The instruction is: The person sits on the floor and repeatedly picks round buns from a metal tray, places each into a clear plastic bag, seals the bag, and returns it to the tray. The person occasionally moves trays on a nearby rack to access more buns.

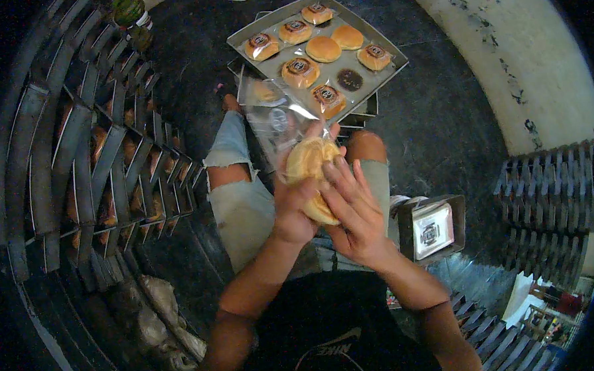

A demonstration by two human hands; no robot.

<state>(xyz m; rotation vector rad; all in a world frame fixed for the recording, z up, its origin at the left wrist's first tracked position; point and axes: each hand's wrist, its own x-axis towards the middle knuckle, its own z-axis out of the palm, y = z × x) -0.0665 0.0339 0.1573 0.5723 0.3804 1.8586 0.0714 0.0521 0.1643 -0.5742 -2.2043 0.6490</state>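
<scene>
Above my lap, my left hand (pixel 295 210) and my right hand (pixel 350 203) hold round golden bread buns between them. The upper bun (pixel 308 160) is at the mouth of a clear plastic bag (pixel 274 122), which stretches up and left; blur hides how far inside it is. A lower bun (pixel 322 209) lies between my palms, under the right fingers. Beyond my hands, a metal baking tray (pixel 372 87) bears several buns, some in clear printed bags and two bare ones (pixel 323 49), plus a dark round patch.
A tall rack (pixel 81 145) with trays of bread stands at left. A metal box (pixel 460 223) with printed bags (pixel 432 229) is beside my right leg. More stacked trays (pixel 543 189) stand at right near a pale wall (pixel 534 51). Crumpled sacks (pixel 158 316) lie at lower left.
</scene>
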